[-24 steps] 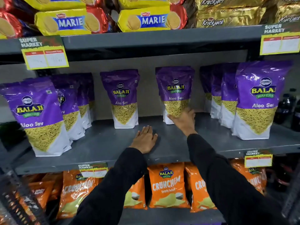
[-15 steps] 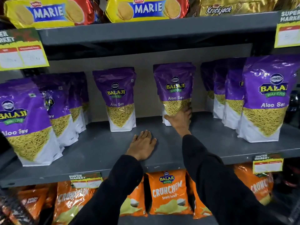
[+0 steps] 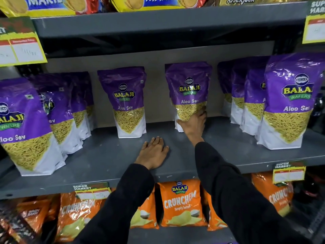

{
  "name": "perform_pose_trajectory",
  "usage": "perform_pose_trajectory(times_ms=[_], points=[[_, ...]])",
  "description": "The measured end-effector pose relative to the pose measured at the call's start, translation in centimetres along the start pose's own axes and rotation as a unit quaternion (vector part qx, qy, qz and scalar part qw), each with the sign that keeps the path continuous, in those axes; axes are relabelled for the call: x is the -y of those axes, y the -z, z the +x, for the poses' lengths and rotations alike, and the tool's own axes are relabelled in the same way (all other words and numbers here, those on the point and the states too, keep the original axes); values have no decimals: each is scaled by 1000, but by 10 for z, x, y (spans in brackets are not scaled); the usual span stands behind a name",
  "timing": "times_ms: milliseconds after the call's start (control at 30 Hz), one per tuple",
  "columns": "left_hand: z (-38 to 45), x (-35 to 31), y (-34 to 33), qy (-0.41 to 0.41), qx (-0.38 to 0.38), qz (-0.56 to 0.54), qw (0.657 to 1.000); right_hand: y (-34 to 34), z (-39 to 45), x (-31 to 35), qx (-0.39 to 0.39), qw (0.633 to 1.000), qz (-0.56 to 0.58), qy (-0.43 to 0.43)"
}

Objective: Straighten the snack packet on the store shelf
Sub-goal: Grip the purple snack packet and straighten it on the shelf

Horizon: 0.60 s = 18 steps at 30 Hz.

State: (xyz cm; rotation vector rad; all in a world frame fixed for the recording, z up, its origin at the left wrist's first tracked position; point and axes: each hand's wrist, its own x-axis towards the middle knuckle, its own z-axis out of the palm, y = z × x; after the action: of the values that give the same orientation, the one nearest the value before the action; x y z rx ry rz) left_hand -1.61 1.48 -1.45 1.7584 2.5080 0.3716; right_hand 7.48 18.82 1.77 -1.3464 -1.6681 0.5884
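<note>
Head view: The shelf (image 3: 109, 161) is grey metal and carries purple Aloo Sev packets. The target packet (image 3: 189, 88) stands upright near the back panel, right of centre, apart from its neighbours. The right hand (image 3: 193, 125) grips the lower front of this packet, with the fingers (image 3: 202, 112) curled around its right edge and the thumb lying across the white base (contact is on the bottom portion only). The left hand (image 3: 153, 154) lies flat on the bare shelf with the palm down and fingers extended, holding nothing. A second packet (image 3: 127, 101) stands upright to the left, well clear of both hands. Orange Crunchem bags (image 3: 182, 203) fill the shelf below.
</note>
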Motion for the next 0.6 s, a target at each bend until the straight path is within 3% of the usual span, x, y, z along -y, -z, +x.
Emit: perform_pose_trajectory(times_ms=[600], points=[[-2, -3, 2, -3, 0, 43, 999, 78, -96, -18, -6, 998, 37, 45]])
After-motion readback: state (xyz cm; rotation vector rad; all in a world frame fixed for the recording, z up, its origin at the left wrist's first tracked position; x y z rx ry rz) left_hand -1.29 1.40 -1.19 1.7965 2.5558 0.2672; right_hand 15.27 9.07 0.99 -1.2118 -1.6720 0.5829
